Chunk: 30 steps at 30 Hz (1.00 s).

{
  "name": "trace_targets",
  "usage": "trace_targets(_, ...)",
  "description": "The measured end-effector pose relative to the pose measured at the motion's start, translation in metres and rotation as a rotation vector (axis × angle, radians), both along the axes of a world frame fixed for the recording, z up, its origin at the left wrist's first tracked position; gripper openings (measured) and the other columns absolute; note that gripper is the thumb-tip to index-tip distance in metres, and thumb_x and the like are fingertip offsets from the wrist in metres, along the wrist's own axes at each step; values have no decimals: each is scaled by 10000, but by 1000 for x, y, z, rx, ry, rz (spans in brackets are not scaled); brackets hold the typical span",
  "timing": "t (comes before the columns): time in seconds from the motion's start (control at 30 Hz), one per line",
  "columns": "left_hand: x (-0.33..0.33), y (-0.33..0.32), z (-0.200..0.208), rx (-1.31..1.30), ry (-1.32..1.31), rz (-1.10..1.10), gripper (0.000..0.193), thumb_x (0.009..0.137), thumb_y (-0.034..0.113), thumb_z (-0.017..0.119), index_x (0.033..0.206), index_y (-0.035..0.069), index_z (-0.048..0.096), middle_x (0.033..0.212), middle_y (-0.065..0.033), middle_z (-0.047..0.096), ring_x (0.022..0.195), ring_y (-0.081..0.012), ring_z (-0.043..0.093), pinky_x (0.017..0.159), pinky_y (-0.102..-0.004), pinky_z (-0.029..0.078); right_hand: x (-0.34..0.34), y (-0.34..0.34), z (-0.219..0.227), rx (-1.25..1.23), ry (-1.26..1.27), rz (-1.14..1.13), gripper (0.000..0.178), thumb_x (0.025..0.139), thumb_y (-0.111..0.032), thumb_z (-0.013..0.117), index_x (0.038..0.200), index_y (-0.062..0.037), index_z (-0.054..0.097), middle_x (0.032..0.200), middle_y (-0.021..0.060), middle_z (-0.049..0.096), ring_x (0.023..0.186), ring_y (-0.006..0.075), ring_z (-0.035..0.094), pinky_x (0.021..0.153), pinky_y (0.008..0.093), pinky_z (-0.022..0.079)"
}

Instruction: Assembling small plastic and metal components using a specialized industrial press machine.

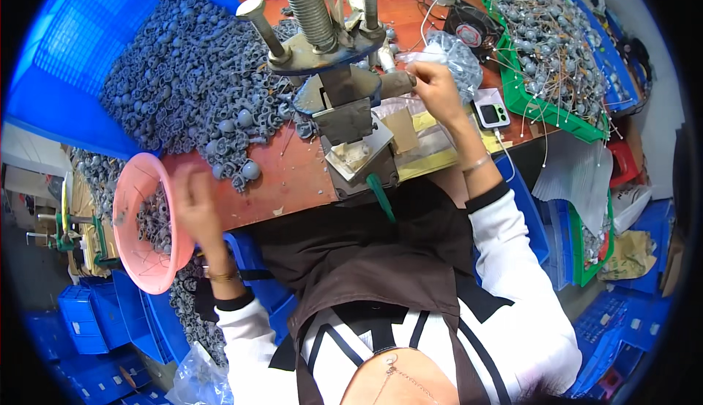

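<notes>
My right hand [439,91] is closed around the end of a grey handle [396,85] that sticks out of the side of a metal hand press [311,50]. The press has a thick coil or threaded post in the middle and large bolts on each side. Smeared by motion, my left hand [196,213] is beside the rim of a pink plastic bowl [179,218]; its fingers are too blurred to read. Small dark grey parts and thin wires lie in the bowl. Below the press head sits a pale block [359,154], and a green strip [379,196] hangs from the base.
A heap of grey plastic parts [190,68] spills from a blue crate [55,75] onto the red tabletop [293,174]. On the right stand a green tray [523,101] of wired parts, a phone-like device [492,114], a small fan [474,28] and a clear plastic bag [454,57].
</notes>
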State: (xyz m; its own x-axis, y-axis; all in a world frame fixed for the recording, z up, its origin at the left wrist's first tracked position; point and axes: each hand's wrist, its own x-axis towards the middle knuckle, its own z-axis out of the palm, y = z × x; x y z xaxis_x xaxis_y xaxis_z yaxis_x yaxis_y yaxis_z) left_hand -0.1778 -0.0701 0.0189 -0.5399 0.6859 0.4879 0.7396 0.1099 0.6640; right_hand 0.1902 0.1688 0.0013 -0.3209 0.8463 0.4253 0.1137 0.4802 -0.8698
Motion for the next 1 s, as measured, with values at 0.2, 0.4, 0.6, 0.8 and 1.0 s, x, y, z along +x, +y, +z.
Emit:
trace_targets(0.2,56,41,-41,-377,538,-6,393,758,189,714,1109,48,606,1041,-138,580,973,-325,540,817,-395,461,52,-30,7,-219,443,-40,204,866,-116,579,673,-55,558,630,-33,483,558,40,409,513,183,300)
trace_targets(0.4,72,59,-54,-297,556,-198,311,806,102,650,1106,41,597,1058,-135,565,964,-322,552,802,-383,468,79,-33,42,-237,637,188,238,900,-140,473,680,-50,486,1177,222,565,880,178,630,633,247,512)
trace_targets(0.6,84,74,-51,-291,545,-242,247,826,61,616,1068,22,591,1105,-156,549,949,-335,576,786,-388,483,67,7,46,-309,321,154,434,943,-410,491,853,5,582,1094,181,609,999,235,613,885,357,496)
trace_targets(0.8,85,71,-51,-236,404,-266,184,826,44,600,1008,36,581,1118,-172,540,950,-347,579,756,-403,500,72,19,70,-51,563,489,578,916,-438,529,1191,71,524,1204,196,560,1123,254,553,1023,388,401)
trace_targets(1.0,92,70,-51,37,329,-152,265,824,1,609,1085,1,565,1109,-143,574,955,-279,596,830,-338,481,61,46,59,-114,752,546,284,882,-100,608,1136,17,560,1184,182,580,1112,265,566,995,370,447)
